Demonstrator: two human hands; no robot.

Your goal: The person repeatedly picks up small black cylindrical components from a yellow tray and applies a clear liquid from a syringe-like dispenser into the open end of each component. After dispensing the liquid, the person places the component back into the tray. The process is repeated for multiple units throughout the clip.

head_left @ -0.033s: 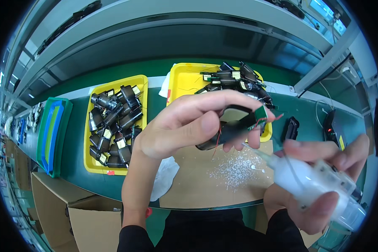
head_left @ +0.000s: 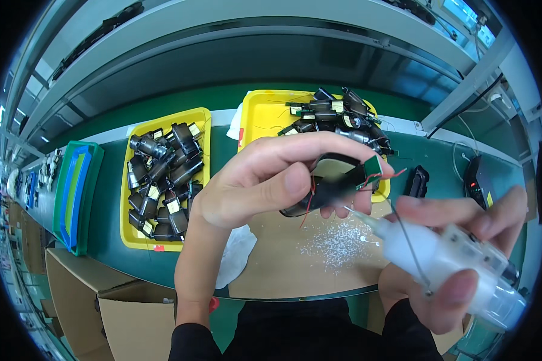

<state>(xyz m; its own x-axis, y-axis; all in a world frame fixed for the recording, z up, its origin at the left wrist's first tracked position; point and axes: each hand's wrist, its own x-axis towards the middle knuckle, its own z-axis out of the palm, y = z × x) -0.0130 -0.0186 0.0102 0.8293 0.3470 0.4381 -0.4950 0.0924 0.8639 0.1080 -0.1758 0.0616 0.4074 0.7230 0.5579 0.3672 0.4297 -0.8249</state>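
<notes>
My left hand (head_left: 253, 183) is closed around a black plastic housing (head_left: 328, 195), held in the air over the table. A small green circuit board (head_left: 372, 167) sits at its right end, with thin red wires hanging from it. My right hand (head_left: 441, 313) grips a white dispensing syringe (head_left: 412, 243) with a clear rear end. The needle tip of the syringe points up and left, close to the underside of the housing; blur hides whether they touch. A thin dark lever or wire runs along the side of the syringe.
Two yellow trays, one at left (head_left: 124, 222) and one behind my hands (head_left: 260, 117), hold several black housings. White crumbs (head_left: 337, 243) lie on a cardboard sheet (head_left: 277, 268) beside a white cloth (head_left: 235, 256). At right stands a black device (head_left: 474, 180); nested trays (head_left: 58, 204) are far left.
The syringe has shifted slightly left and rolled a little in my right hand, so its dark lever shows more. The housing has barely moved.
</notes>
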